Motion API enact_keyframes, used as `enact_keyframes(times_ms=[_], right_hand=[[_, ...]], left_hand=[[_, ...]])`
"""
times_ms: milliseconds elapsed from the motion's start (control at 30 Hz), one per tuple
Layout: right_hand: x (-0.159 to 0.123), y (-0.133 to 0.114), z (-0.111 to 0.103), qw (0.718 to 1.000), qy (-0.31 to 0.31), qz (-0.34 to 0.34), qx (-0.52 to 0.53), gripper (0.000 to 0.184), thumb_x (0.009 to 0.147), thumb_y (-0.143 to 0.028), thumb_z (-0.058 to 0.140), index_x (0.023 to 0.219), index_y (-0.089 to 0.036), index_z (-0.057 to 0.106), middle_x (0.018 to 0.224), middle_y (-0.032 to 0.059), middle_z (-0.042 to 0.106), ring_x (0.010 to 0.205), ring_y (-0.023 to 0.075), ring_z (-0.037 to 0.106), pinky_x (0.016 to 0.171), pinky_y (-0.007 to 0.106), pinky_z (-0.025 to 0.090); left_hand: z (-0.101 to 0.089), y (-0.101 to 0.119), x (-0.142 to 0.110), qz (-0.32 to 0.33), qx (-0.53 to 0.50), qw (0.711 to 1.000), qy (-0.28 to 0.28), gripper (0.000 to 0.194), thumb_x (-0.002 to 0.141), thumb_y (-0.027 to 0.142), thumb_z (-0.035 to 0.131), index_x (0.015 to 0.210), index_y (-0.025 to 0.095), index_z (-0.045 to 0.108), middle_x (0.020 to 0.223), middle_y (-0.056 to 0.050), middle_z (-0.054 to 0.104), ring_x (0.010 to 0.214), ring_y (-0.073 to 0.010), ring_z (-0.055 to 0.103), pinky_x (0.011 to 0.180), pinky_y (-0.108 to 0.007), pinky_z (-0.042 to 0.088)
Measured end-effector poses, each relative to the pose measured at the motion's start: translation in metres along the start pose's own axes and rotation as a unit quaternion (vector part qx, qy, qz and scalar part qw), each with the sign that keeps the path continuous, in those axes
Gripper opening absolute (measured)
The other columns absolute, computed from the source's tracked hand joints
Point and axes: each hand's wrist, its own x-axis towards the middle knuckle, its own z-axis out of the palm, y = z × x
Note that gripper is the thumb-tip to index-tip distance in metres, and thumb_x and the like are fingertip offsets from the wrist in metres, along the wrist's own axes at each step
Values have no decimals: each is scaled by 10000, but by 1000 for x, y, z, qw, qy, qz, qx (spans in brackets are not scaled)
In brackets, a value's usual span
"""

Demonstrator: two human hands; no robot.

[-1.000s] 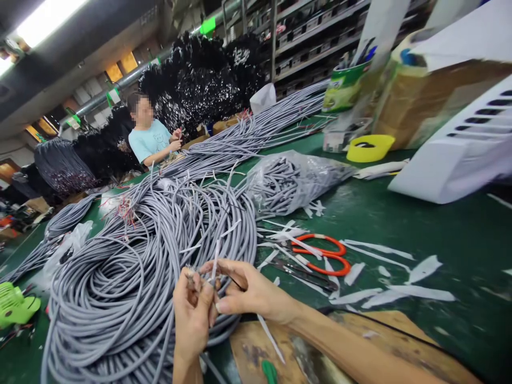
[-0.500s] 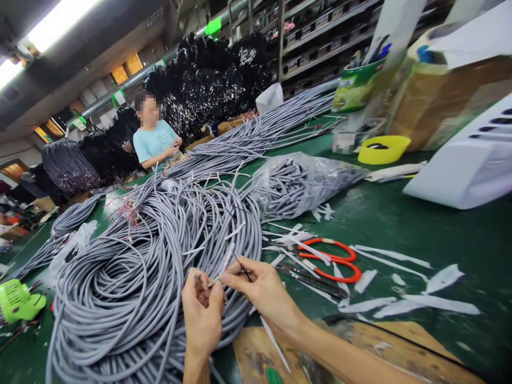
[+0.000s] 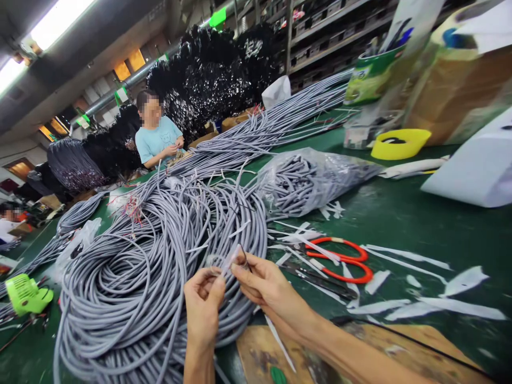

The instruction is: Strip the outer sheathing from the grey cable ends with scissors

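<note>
My left hand is closed in a pinch, thumb against forefinger, on one end of a thin whitish piece, perhaps a stripped cable end or a strip. My right hand meets it from the right, its fingers pinched on the same piece. A thin dark strip curves up out of my right fingers. Fine detail between the fingertips is blurred. Both hands are above the near right side of a large coil of grey cable. To their right, orange-handled scissors lie among white strips.
A clear bag of short grey cable pieces lies behind the scissors. A yellow ring-shaped holder, a green pen tin and a box stand at right. A co-worker sits across the table. A stained board lies nearest me.
The whitish piece, upright between my fingers earlier, now leans between both hands. My right fingers have drawn in around it and the dark strip. The view has shifted slightly left.
</note>
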Motion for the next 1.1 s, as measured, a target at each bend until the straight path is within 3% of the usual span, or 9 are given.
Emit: enact_keyframes(times_ms=[133, 233, 433, 567, 667, 733, 800, 933, 1100], right_hand=[[-3, 2, 5, 996, -14, 15, -85, 409, 583, -518, 707, 629, -175, 491, 411, -129, 255, 326, 10, 161, 312, 190, 88], [-2, 7, 8, 993, -24, 21, -111, 382, 580, -500, 708, 590, -177, 503, 394, -124, 251, 323, 16, 165, 306, 192, 98], [8, -7, -7, 985, 159, -22, -67, 408, 581, -533, 682, 590, -196, 453, 411, -133, 229, 323, 18, 146, 301, 169, 114], [-3, -14, -13, 949, 238, -179, -108, 314, 664, -481, 644, 723, -214, 491, 444, -97, 373, 342, 46, 309, 322, 172, 237], [-15, -8, -5, 911, 112, -287, -273, 161, 733, -310, 619, 845, -198, 591, 569, -18, 594, 385, 75, 450, 366, 197, 352], [-19, -6, 0, 886, 3, -293, -360, 191, 760, -222, 576, 945, -187, 608, 719, 20, 669, 405, 79, 492, 395, 205, 398], [-18, -7, 4, 859, -55, -301, -410, 198, 782, -152, 515, 948, -179, 620, 786, 38, 684, 501, 103, 567, 469, 211, 448], [-14, -13, 3, 803, -34, -371, -465, 206, 794, -88, 451, 769, -167, 639, 645, 34, 635, 585, 125, 588, 527, 209, 461], [-8, -13, -6, 742, 19, -395, -541, 221, 794, -65, 414, 771, -157, 614, 643, 28, 601, 562, 123, 569, 527, 213, 447]], left_hand=[[-3, 1, -1, -6, -39, 999, -27, 383, 587, 467, 725, 712, 110, 665, 434, 90, 278, 394, -24, 153, 373, -162, 128], [-7, 0, -3, 11, -38, 998, -44, 409, 596, 489, 708, 773, 119, 697, 428, 79, 280, 394, -42, 181, 375, -178, 167], [-11, 6, -7, 26, -72, 993, -90, 579, 547, 320, 767, 1094, 226, 604, 515, 59, 409, 433, -63, 282, 395, -166, 264], [-12, 12, -3, 39, -143, 985, -93, 591, 602, 239, 718, 1163, 249, 533, 534, 71, 416, 404, -26, 227, 361, -115, 189], [-13, 12, -2, 37, -137, 986, -89, 561, 581, 240, 718, 1118, 234, 554, 619, 42, 494, 392, -9, 230, 340, -111, 173], [-13, 9, -2, 30, -116, 988, -94, 549, 574, 263, 721, 1099, 221, 565, 677, 20, 526, 388, -7, 245, 331, -119, 180], [-14, 6, -2, 24, -90, 990, -103, 521, 588, 287, 719, 1083, 200, 582, 633, 29, 505, 374, -6, 236, 328, -127, 180], [-13, 1, -3, 41, -32, 997, -64, 336, 622, 303, 718, 910, 135, 669, 473, 64, 399, 366, -16, 226, 348, -146, 183], [-12, 0, -4, 71, -11, 997, -17, 270, 640, 331, 713, 810, 122, 695, 516, 21, 492, 388, -30, 293, 367, -165, 228]])
